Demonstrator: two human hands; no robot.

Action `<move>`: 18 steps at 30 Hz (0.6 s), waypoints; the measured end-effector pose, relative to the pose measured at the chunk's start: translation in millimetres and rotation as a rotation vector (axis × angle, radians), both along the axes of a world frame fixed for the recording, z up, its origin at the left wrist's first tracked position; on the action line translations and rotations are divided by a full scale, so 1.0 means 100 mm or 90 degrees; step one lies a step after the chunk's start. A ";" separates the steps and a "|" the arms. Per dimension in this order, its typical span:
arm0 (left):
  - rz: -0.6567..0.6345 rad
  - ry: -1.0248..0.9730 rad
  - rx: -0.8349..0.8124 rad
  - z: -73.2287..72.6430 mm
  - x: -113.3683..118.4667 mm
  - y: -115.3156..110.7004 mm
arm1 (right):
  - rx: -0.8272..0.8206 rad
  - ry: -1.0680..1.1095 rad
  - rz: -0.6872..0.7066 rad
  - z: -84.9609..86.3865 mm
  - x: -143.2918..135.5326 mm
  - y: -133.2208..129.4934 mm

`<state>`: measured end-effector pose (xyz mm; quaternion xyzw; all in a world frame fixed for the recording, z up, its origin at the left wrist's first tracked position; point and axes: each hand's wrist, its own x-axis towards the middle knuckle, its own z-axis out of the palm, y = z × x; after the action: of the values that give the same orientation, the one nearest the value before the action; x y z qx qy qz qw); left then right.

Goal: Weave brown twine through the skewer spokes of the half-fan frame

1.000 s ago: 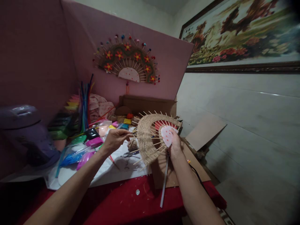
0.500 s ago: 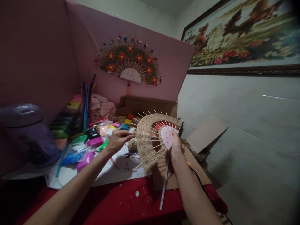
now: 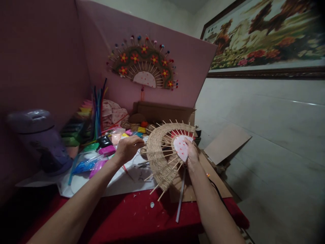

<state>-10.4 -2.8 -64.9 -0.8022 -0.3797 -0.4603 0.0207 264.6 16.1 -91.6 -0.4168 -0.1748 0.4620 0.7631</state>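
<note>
A half-round fan (image 3: 158, 159) of woven twine on thin wooden sticks is held over the table, its bare stick ends jutting past the outer rim. My right hand (image 3: 191, 153) grips it by the white, red-dotted centre piece (image 3: 180, 146), thumb on top. At the fan's left rim, my left hand (image 3: 129, 148) is pinched closed beside the stick tips. What its fingertips hold is too small to make out. Below the fan a clear glue stick (image 3: 180, 196) lies on the cardboard (image 3: 215, 179) and reaches over the red cloth.
A finished fan with flowers (image 3: 144, 66) hangs on the pink board (image 3: 188, 61). Left are bagged coloured clay packs (image 3: 106, 150), pipe cleaners (image 3: 98, 108) and a purple canister (image 3: 42, 142). Scissors (image 3: 143, 165) lie on white paper, and a black cord (image 3: 217, 189) runs at right.
The fan has turned slightly, its lower end now showing more bare sticks toward me. My left hand stays pinched at the rim. The whole view has shifted a little.
</note>
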 end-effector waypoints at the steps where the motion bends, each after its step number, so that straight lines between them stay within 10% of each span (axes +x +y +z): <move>1: -0.003 0.004 0.004 0.01 0.00 -0.01 | 0.003 0.000 0.000 0.00 -0.01 0.00; 18: -0.090 -0.187 -0.202 0.09 -0.07 0.02 | 0.047 0.003 0.086 0.15 0.00 -0.10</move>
<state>-16.9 -0.8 -55.8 -0.7444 -0.3888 -0.5071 -0.1936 264.9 6.1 -77.1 -0.3745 -0.2176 0.5067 0.7454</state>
